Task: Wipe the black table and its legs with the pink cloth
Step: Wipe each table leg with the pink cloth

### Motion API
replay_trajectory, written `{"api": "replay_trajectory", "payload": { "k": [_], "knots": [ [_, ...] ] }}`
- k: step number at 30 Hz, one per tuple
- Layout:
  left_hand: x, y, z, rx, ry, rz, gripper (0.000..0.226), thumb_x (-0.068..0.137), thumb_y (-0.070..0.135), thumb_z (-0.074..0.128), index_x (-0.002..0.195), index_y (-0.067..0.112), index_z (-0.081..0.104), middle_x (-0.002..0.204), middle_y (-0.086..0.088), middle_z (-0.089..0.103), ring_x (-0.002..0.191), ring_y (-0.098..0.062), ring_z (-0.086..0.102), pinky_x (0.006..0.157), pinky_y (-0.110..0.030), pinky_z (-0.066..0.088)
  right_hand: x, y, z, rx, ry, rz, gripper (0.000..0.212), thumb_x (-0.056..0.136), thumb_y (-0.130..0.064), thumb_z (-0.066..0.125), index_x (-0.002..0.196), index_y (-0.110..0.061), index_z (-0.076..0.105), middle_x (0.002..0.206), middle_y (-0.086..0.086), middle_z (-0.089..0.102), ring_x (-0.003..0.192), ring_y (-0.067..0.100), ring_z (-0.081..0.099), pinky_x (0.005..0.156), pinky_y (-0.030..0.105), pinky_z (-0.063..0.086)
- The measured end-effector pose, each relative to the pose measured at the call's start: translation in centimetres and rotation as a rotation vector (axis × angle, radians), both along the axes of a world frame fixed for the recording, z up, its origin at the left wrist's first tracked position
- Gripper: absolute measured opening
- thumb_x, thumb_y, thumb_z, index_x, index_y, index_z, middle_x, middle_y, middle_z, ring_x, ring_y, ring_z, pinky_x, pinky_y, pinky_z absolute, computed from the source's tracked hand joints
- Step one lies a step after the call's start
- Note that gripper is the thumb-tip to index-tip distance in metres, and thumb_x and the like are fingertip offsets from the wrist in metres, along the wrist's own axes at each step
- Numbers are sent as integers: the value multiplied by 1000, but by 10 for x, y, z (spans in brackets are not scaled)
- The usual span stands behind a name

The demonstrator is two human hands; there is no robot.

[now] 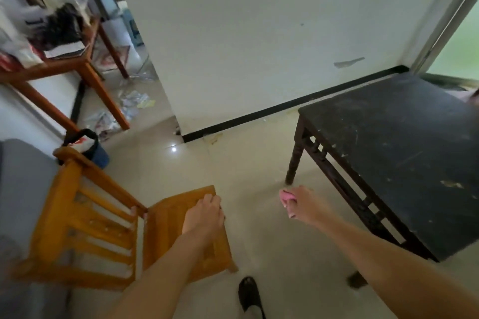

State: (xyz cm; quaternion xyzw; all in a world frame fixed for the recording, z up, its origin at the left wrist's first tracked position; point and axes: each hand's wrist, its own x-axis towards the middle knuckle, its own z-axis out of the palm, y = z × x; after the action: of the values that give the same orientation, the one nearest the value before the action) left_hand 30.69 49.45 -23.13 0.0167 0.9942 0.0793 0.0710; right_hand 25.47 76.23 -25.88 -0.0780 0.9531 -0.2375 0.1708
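Left hand point(204, 215): fingers curled over the far edge of the chair point(166, 230) seat, gripping it; forearm stretched out above the seat.
Right hand point(302, 204): closed in a fist round the pink cloth point(287, 195); held out in front of the body, above the floor point(246, 176), beside the long side of the black table point(401, 150).
Pink cloth: bunched inside the right fist, with only a small pink fold showing past the fingers; seen just below the foot of the far leg point(294, 160); contact with that leg cannot be told.
Black table: at the right of the view, standing on the tiled floor near the corner of the white wall point(259, 21); top dull, marked with pale scratches, specks and a chipped patch near the right edge; open carved rail running under the long side.
Far leg: turned, dark, at the far left corner of the black table, foot on the floor.
Near leg point(357, 280): only the foot visible, below the right forearm; remaining legs out of sight.
Chair: orange wood, slatted back toward the left, seat toward the middle of the view.
Side table point(85, 65): orange-brown wood, upper left, loaded with bags and papers.
Bucket point(99, 154): blue, with a black handle, just beyond the chair back.
Shoe point(248, 292): dark, on the floor at the bottom edge, between the two forearms.
Skirting strip point(285, 109): black, along the base of the wall behind the black table.
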Motion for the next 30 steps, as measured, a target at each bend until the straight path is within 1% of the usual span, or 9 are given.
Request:
{"api": "replay_trajectory", "payload": {
  "k": [3, 6, 10, 12, 16, 18, 22, 26, 30],
  "knots": [
    [-50, -2, -5, -13, -19, -9, 25, 99, 28, 38, 120, 19, 49, 118, -1, 51, 105, -18, 56, 82, -29, 48, -57, -3, 7, 28, 59, 17, 33, 91, -17, 45, 67, -40, 51, 77, -4, 60, 66, 11, 65, 71, 32, 59],
    [-108, 2, -2, -17, -28, -53, 27, 100, 27, 36, 123, 18, 48, 120, -2, 49, 106, -18, 54, 84, -30, 46, -111, -4, 31, 103, 117, 14, 32, 91, -19, 44, 69, -41, 50, 82, -4, 56, 72, 15, 61, 67, 28, 51],
    [-192, 9, 17, -23, 16, -111, 29, 98, 28, 37, 123, 18, 48, 122, -2, 49, 106, -19, 53, 82, -32, 47, -184, 2, 58, 154, 216, -11, 14, 99, -27, 46, 98, -32, 59, 96, -3, 54, 80, 12, 57, 74, 26, 47],
    [-227, 15, 24, -21, 26, -140, 29, 99, 28, 36, 122, 18, 49, 122, -1, 50, 104, -19, 53, 80, -33, 48, -215, 7, 61, 152, 243, -7, 12, 99, -31, 47, 103, -33, 58, 97, -5, 55, 79, 9, 57, 75, 24, 49],
    [-304, 32, 31, -54, 58, -200, 30, 100, 27, 34, 123, 16, 48, 124, -2, 49, 105, -20, 53, 77, -33, 48, -290, 25, 69, 139, 274, 1, 12, 100, -31, 48, 89, -37, 51, 92, -8, 52, 72, 4, 53, 64, 15, 40],
    [-346, 44, 31, -60, 63, -211, 30, 100, 28, 35, 125, 16, 48, 125, -2, 49, 108, -20, 52, 77, -33, 45, -331, 36, 71, 134, 295, 0, 14, 100, -31, 47, 87, -34, 53, 90, -9, 51, 71, 4, 53, 62, 13, 38],
    [-429, 68, 21, -66, 48, -218, 31, 100, 28, 35, 125, 17, 48, 126, -2, 49, 112, -20, 50, 80, -34, 46, -416, 52, 62, 111, 287, 15, 23, 101, -26, 43, 81, -33, 51, 88, -8, 52, 71, 6, 54, 65, 15, 43],
    [-504, 86, 26, -60, 75, -239, 32, 99, 28, 36, 126, 16, 48, 127, -1, 48, 112, -19, 50, 82, -34, 48, -493, 65, 55, 125, 252, 12, 26, 99, -22, 40, 78, -34, 49, 89, -7, 51, 75, 10, 55, 71, 23, 47],
    [-567, 86, 34, -95, 142, -271, 34, 99, 28, 35, 128, 16, 47, 126, -2, 46, 110, -20, 49, 82, -34, 48, -563, 66, 55, 165, 239, 64, 24, 100, -24, 38, 80, -34, 46, 88, -6, 51, 70, 9, 53, 59, 16, 36]
  ]
}}
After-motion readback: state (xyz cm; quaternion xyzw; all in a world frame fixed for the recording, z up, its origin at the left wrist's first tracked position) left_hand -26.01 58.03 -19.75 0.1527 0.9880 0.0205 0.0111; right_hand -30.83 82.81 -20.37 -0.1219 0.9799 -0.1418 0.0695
